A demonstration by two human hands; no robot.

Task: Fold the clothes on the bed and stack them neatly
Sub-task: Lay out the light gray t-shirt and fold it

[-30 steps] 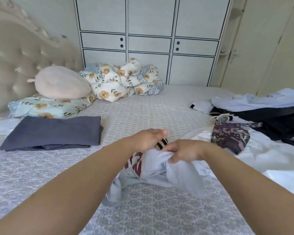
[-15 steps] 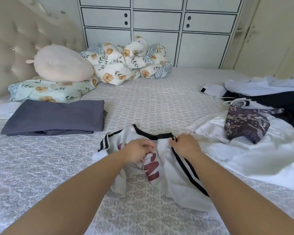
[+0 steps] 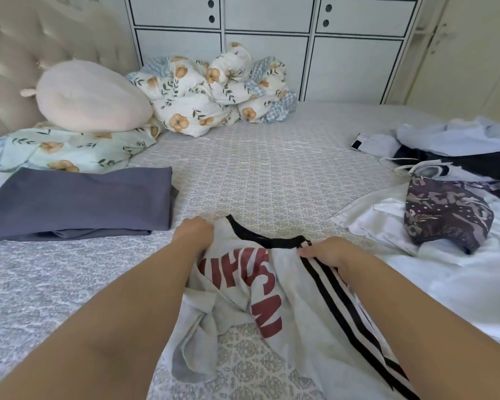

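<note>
A white garment [image 3: 295, 301] with red letters, a black neckband and black side stripes lies crumpled on the bed [image 3: 266, 174] in front of me. My left hand [image 3: 195, 230] grips its upper left edge. My right hand [image 3: 326, 251] pinches the cloth at the right end of the black band. A folded dark grey garment [image 3: 78, 200] lies flat at the left. Unfolded clothes are heaped at the right: a white piece [image 3: 456, 272], a dark patterned one [image 3: 445, 217], a black one [image 3: 485, 166] and a pale blue one [image 3: 459, 137].
A padded headboard [image 3: 41, 44] stands at the left with a round pink cushion [image 3: 90, 96] on a floral pillow [image 3: 64, 148]. A bunched floral quilt [image 3: 214, 88] lies at the far side, against white cupboard doors [image 3: 272, 53].
The bunched white garment has been lowered onto the bed and spread. My hands have moved apart along its top edge, so the red letters and black stripes show.
</note>
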